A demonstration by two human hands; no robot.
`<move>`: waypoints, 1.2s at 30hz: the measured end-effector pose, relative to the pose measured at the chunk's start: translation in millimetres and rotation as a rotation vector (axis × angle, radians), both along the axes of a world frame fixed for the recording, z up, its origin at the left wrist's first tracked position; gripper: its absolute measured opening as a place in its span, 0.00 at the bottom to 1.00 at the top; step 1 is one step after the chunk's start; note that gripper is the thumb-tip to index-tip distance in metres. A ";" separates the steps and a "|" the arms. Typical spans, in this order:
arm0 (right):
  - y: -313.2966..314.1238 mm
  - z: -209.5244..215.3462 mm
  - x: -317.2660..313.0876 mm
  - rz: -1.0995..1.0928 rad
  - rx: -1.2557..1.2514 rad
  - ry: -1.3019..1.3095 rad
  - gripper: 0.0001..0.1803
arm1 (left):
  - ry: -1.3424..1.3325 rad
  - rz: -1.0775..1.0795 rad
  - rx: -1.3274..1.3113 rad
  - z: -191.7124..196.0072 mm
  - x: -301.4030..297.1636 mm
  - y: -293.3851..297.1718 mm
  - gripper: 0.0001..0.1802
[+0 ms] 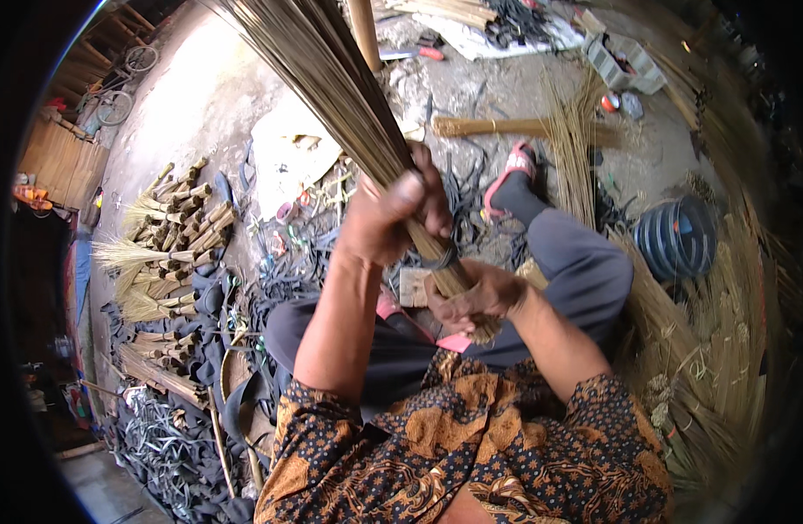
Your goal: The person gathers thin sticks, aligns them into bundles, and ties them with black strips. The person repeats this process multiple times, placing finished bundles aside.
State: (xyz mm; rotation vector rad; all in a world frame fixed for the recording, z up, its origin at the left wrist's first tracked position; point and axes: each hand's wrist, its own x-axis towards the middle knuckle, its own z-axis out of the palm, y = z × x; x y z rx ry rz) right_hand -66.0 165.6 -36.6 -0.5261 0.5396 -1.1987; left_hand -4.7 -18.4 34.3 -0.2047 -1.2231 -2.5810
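Observation:
A long bundle of thin sticks, like a stick broom, slants across in front of me from the far left down toward my lap. My left hand is wrapped around its middle, with the thumb lying along the sticks. Lower down, my right hand grips the bundle close to its butt end, which pokes out below the fingers. Between the two hands a dark band circles the sticks. A small wooden block shows behind the bundle, beside my right hand.
Short tied bundles are heaped at the left. Black rubber strips cover the ground at lower left. Loose sticks cross a tied bundle ahead. A blue bucket stands at right; a red-handled knife lies far off.

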 end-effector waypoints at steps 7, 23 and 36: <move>27.5 -50.0 -61.5 -0.386 0.162 1.025 0.56 | -0.310 0.465 -0.275 -6.8 -9.4 -2.9 0.17; 109.2 -189.0 -72.9 -0.606 0.480 0.937 0.26 | -0.725 0.608 -0.416 -320.9 42.5 55.0 0.20; 119.5 -197.9 -74.5 -0.188 0.685 1.400 0.26 | -0.763 0.776 -0.509 -174.4 70.0 -34.0 0.14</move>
